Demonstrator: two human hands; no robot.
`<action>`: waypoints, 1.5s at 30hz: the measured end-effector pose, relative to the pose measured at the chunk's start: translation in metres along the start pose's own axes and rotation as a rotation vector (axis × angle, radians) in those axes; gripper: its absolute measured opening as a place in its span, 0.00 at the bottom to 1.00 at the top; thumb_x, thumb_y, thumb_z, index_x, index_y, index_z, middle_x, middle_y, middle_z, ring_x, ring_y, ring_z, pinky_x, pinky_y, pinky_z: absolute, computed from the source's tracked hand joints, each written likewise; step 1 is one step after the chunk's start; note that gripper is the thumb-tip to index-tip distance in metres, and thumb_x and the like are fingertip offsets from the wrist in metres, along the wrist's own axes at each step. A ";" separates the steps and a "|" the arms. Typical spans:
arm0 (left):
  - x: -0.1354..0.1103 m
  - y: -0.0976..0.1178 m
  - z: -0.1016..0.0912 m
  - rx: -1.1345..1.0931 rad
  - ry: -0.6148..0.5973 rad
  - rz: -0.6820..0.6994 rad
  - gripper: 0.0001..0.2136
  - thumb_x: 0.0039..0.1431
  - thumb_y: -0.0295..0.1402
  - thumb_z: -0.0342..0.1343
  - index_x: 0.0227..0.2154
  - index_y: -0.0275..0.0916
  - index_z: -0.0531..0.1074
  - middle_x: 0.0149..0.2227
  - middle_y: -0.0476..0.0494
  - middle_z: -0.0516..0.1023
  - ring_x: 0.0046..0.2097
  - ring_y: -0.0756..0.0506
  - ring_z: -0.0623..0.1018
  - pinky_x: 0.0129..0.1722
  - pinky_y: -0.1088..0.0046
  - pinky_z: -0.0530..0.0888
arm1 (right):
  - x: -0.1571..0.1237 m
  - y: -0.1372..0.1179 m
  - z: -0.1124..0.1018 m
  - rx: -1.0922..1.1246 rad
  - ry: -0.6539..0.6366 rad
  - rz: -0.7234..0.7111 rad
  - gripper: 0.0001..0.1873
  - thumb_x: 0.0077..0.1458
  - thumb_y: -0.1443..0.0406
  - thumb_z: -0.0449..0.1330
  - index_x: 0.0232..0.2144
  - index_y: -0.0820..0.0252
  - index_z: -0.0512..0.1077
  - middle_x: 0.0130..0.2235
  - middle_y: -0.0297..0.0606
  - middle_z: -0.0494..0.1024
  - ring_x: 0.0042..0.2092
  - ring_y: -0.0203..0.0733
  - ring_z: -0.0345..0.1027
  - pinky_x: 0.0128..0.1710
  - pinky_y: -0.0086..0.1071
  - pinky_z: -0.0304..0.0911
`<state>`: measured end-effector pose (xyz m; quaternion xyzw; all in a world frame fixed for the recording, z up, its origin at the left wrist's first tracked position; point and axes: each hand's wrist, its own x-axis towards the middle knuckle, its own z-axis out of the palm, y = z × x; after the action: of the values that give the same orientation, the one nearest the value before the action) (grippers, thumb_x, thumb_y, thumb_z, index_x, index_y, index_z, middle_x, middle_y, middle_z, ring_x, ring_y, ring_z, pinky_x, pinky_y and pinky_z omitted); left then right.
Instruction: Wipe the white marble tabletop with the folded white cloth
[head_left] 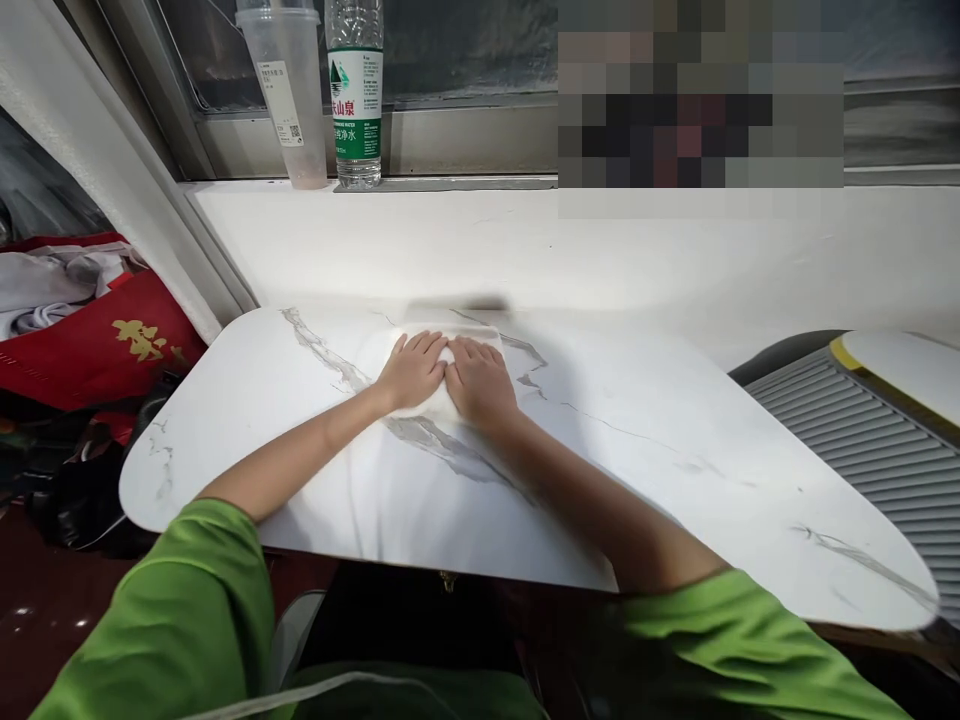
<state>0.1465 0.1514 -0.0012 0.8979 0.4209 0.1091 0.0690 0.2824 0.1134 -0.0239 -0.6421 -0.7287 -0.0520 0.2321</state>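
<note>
My left hand (415, 372) lies flat with its fingers stretched forward on a folded white cloth (435, 406). Beside it, almost touching at the thumbs, my right hand (481, 380) rests flat on the same white piece, fingers also extended. Both palms press down side by side, and neither hand grips anything. Most of the cloth is hidden under the hands, and whether it is fabric or soft paper is hard to make out. Beneath it is a white tabletop (637, 470) with grey marble veins and rounded corners.
On the ledge behind stand a clear plastic cup (289, 100) and a water bottle (356, 120) with a green label. A red bag (112, 330) sits at the left. Grey ribbed surface (855, 440) lies at the right. Pixelation hides the upper right.
</note>
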 end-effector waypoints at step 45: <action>-0.133 -0.092 -0.047 0.018 -0.008 -0.120 0.25 0.69 0.37 0.34 0.65 0.37 0.56 0.69 0.41 0.59 0.70 0.43 0.56 0.69 0.55 0.50 | -0.017 -0.155 0.015 0.108 -0.097 -0.150 0.28 0.62 0.65 0.47 0.60 0.78 0.63 0.63 0.60 0.65 0.64 0.59 0.56 0.65 0.53 0.46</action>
<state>-0.0159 0.1088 0.0062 0.8721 0.4746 0.0974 0.0692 0.1307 0.0774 -0.0091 -0.5739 -0.7870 0.0012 0.2263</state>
